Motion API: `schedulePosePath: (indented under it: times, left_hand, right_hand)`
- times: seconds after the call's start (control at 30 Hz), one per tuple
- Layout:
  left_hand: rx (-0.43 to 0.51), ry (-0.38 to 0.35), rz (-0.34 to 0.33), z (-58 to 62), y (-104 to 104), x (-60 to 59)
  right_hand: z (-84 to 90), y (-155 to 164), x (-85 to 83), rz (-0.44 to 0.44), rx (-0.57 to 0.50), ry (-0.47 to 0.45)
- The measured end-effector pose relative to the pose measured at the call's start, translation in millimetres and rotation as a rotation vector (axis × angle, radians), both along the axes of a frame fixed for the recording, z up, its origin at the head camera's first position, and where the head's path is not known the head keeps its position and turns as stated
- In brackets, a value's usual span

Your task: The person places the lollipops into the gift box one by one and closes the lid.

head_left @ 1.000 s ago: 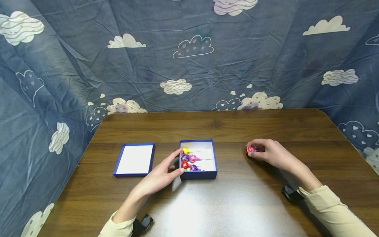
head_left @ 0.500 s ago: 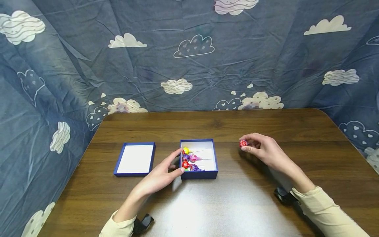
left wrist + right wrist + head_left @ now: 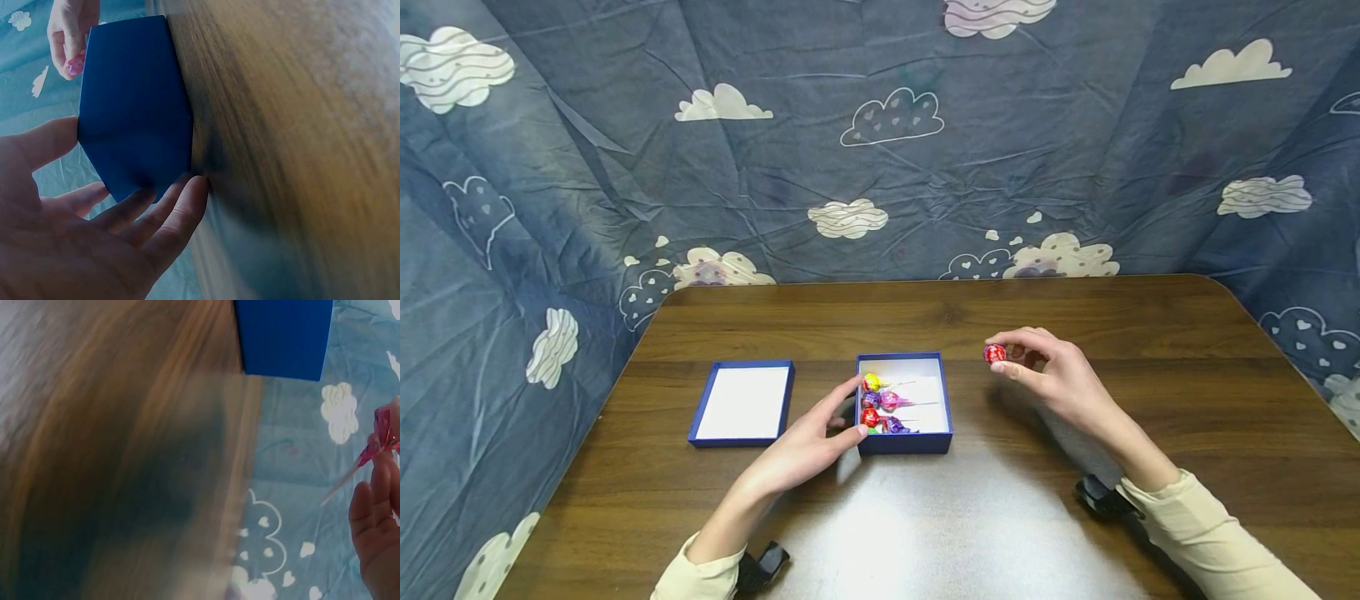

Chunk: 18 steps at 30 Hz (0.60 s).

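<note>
Lollipops (image 3: 880, 404) already lay in the open blue cardboard box (image 3: 903, 442) at frame centre, steadied by the left hand (image 3: 808, 446) with fingers straight, while the right hand (image 3: 1052, 375) pinched one more red-wrapped lollipop (image 3: 995, 353) above the brown wooden desk (image 3: 1000, 517), not yet in.

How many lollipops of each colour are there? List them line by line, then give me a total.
Yellow lollipop: 1
Purple lollipops: 2
Pink lollipop: 1
Red: 2, one in the blue box, plus the red lollipop pinched in the right hand
Total: 6. A green scrap at the box's near wall is too small to identify.
</note>
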<state>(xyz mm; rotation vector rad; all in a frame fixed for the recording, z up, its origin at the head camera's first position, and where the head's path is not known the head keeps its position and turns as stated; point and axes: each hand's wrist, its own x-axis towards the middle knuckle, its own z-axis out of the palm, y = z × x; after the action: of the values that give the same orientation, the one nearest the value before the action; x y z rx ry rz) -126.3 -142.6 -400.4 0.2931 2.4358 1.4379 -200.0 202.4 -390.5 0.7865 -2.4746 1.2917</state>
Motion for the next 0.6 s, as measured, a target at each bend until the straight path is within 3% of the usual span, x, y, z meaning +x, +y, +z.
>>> schedulePosePath:
  times: [0.17,0.37,0.6]
  left_hand:
    - [0.012,0.017,-0.004,0.2,0.8,0.2]
    - [0.012,0.015,-0.002,-0.8,0.8,0.1]
    - [0.011,0.012,0.0,-0.1,1.1,0.4]
  right_hand:
    - [3.5,-5.3,1.0,-0.003,0.014,0.016]
    - [10.1,-14.4,3.6,0.065,-0.057,0.001]
    - [36.5,-35.2,18.8,0.147,-0.161,-0.043]
